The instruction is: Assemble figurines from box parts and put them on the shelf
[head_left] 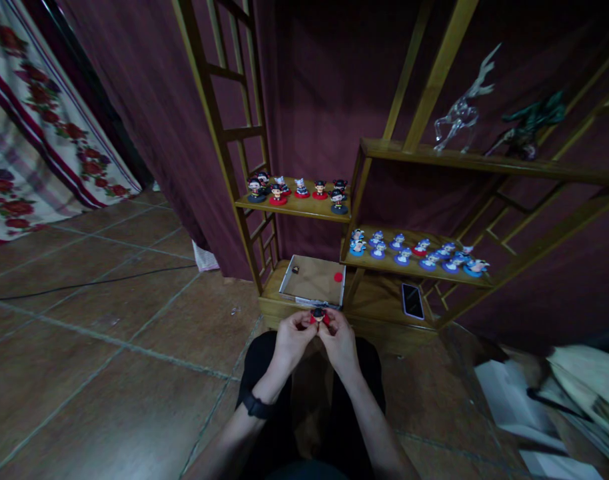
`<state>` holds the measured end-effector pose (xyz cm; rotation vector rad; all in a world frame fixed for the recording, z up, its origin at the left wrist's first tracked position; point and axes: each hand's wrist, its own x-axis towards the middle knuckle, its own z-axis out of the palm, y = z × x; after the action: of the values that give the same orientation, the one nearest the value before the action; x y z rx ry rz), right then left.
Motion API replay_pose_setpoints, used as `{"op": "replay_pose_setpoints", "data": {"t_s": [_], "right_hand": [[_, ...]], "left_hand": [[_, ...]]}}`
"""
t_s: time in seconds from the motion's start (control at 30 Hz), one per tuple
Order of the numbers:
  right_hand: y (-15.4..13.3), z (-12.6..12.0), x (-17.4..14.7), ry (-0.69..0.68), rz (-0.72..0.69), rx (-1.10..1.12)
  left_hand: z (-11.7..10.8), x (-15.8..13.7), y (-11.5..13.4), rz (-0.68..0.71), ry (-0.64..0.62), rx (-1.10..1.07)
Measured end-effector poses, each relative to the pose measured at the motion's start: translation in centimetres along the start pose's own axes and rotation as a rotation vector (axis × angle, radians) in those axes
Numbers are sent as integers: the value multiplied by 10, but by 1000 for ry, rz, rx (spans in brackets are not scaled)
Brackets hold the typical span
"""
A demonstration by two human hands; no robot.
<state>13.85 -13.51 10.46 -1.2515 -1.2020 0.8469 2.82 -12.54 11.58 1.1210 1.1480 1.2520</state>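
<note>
Between my two hands is a small doll figurine (pixel 318 315) with black hair and red at both sides of its head. My left hand (pixel 293 337) pinches it from the left, a dark watch on the wrist. From the other side my right hand (pixel 340 339) grips it too, and the fingers cover its lower part. Just beyond my hands lies a shallow cardboard box (pixel 312 280). Inside it are a red disc (pixel 338 277) and a small dark piece (pixel 295 270).
Several black-haired figurines (pixel 277 193) stand on the left shelf (pixel 304 208). Purple and blue figurines (pixel 403 255) fill the right shelf. A phone (pixel 412 301) lies on the bottom board. Above, a clear deer ornament (pixel 459 120) stands beside a dark green one (pixel 529 127). White boxes (pixel 517 400) lie at right.
</note>
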Motion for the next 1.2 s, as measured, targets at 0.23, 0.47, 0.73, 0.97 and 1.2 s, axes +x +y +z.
{"op": "replay_pose_setpoints", "data": {"t_s": [0.23, 0.47, 0.73, 0.97, 1.2], "right_hand": [[4, -2, 2, -102, 148, 285], [-2, -7, 1, -120, 163, 335], [-1, -8, 1, -99, 154, 313], [-4, -4, -1, -75, 118, 270], [2, 2, -4, -34, 103, 230]], "left_hand": [[1, -1, 8, -59, -76, -103], [-3, 1, 3, 12, -119, -4], [-2, 3, 2, 61, -99, 105], [1, 2, -2, 112, -27, 193], [1, 0, 5, 131, 43, 301]]}}
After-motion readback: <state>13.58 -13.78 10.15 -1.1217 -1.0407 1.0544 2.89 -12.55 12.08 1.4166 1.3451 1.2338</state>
